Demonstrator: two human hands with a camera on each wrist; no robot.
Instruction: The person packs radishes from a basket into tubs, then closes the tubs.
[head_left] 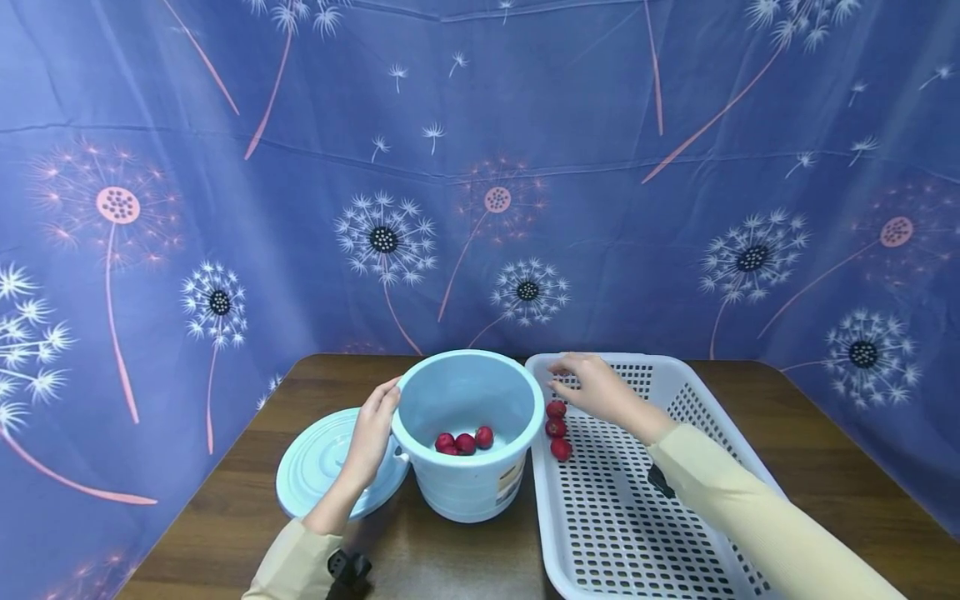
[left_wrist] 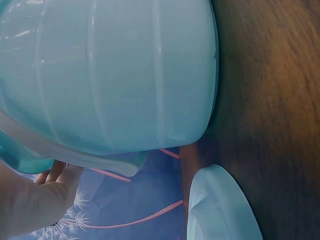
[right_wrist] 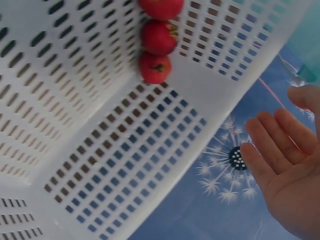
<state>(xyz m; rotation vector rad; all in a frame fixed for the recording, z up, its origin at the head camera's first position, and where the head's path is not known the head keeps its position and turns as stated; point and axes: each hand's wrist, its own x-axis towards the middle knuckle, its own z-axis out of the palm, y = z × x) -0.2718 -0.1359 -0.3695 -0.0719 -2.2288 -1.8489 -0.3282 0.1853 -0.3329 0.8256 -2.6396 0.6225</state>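
My left hand (head_left: 372,429) touches the left side of the rim of a light-blue bucket (head_left: 468,492), its fingers lying along the outside. Several small red fruits (head_left: 465,443) lie on the bucket's floor. In the left wrist view the bucket wall (left_wrist: 125,75) fills much of the frame, and the rim partly hides the fingertips. Over the back left corner of a white perforated basket (head_left: 630,517), my right hand (head_left: 592,385) has its fingers loosely bent and holds nothing. Below it, three red fruits (head_left: 556,427) line the basket's left side; the right wrist view shows them in a row (right_wrist: 159,37).
A round light-blue lid (head_left: 311,467) lies on the wooden table (head_left: 442,567) left of the bucket, partly under the left forearm. The basket stands close against the bucket's right side. Behind the table hangs a blue cloth (head_left: 450,125) with dandelion prints.
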